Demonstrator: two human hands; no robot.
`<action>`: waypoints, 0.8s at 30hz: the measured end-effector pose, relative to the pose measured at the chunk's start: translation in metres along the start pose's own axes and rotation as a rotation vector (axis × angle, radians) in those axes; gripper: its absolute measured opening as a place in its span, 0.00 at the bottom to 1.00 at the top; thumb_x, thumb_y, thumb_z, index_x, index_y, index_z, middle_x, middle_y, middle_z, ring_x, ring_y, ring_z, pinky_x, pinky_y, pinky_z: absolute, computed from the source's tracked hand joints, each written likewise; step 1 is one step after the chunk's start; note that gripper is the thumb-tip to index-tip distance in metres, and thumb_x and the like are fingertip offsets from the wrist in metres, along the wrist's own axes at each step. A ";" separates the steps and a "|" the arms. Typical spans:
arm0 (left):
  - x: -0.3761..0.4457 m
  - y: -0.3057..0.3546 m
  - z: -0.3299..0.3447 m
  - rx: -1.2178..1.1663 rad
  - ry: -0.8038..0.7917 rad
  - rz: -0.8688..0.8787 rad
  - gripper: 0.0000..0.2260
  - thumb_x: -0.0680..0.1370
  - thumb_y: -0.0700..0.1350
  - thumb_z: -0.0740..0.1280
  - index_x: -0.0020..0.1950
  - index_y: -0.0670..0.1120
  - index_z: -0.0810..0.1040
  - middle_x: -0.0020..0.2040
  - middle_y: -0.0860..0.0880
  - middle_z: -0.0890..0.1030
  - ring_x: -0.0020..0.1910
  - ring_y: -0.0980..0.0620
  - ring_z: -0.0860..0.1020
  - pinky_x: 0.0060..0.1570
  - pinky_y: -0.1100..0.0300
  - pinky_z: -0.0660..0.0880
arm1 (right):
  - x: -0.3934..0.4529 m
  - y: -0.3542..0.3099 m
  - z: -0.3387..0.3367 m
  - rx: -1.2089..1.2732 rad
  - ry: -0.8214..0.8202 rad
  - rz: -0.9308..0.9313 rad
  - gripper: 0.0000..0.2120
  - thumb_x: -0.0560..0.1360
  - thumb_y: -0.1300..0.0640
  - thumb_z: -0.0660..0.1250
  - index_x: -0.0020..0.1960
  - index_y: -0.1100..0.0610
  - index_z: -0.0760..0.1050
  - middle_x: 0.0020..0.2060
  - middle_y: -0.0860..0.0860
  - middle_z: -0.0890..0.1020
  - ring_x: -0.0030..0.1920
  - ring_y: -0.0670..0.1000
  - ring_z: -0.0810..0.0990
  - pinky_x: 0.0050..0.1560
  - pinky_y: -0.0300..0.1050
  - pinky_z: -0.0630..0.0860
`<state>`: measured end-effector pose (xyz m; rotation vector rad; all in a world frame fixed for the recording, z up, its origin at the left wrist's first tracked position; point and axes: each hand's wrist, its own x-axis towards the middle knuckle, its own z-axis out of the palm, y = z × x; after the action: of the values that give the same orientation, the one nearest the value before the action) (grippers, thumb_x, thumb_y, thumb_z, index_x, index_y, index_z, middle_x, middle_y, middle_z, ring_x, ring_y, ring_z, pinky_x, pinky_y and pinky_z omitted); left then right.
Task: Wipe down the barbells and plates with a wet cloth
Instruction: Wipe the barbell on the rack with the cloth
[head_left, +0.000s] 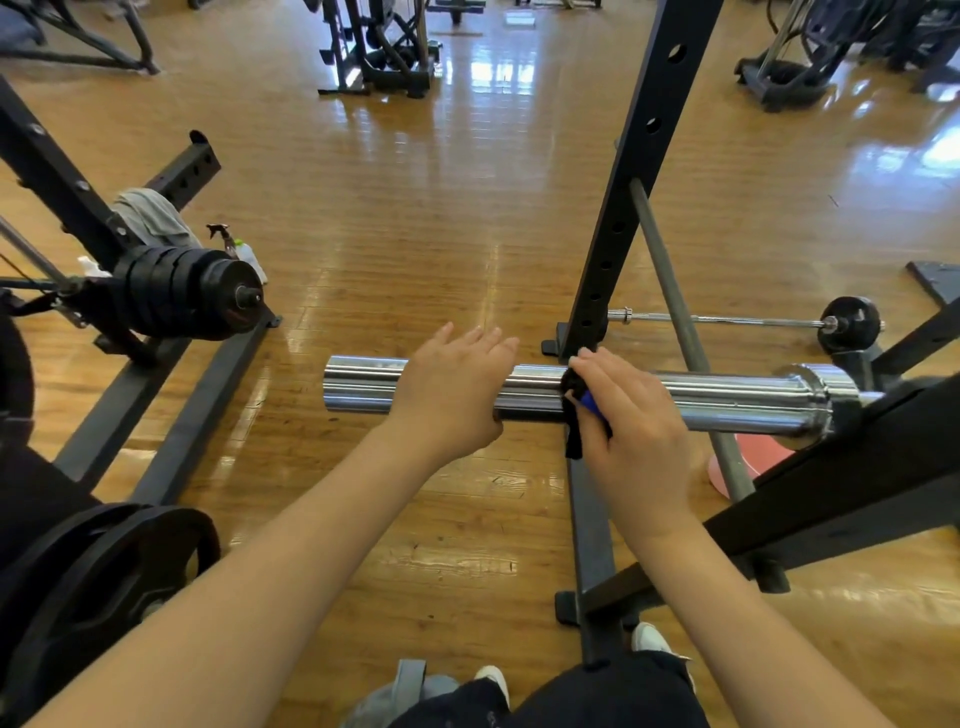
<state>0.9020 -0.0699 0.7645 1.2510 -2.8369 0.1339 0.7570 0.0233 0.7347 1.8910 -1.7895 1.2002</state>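
Right hand (628, 431) has its fingers curled round a dark cloth (574, 410), pressing it onto the chrome barbell sleeve (727, 402). Left hand (449, 392) lies flat on the sleeve just beside the cloth, fingers straight and loose, gripping nothing. Further out past the left fingertips there's a stack of black plates (192, 293) on a rack, spray bottle (244, 254) behind it.

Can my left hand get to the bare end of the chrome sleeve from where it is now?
Probably yes: the left hand already rests on the chrome sleeve, and nothing sits between it and the bare end.
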 end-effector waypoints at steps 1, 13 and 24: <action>0.002 -0.001 -0.003 -0.026 -0.020 -0.006 0.39 0.73 0.51 0.70 0.78 0.48 0.52 0.77 0.49 0.56 0.76 0.52 0.54 0.73 0.55 0.49 | -0.001 -0.004 0.005 0.006 -0.021 -0.044 0.15 0.75 0.60 0.61 0.59 0.64 0.78 0.56 0.58 0.81 0.61 0.54 0.76 0.63 0.48 0.70; -0.025 0.022 0.025 0.032 0.395 -0.022 0.43 0.62 0.37 0.75 0.74 0.40 0.58 0.74 0.38 0.62 0.74 0.40 0.55 0.72 0.45 0.45 | -0.010 0.016 0.009 -0.040 -0.003 -0.139 0.15 0.73 0.67 0.62 0.58 0.64 0.78 0.58 0.58 0.80 0.62 0.55 0.75 0.66 0.49 0.68; -0.017 0.033 0.038 0.107 0.458 -0.120 0.21 0.76 0.35 0.52 0.70 0.39 0.63 0.69 0.37 0.70 0.70 0.38 0.66 0.72 0.45 0.50 | -0.015 0.036 -0.010 -0.050 0.028 -0.059 0.14 0.74 0.66 0.61 0.57 0.66 0.78 0.56 0.58 0.80 0.62 0.54 0.74 0.64 0.52 0.71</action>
<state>0.8891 -0.0393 0.7239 1.2158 -2.3860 0.5029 0.7220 0.0341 0.7182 1.8766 -1.7206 1.1457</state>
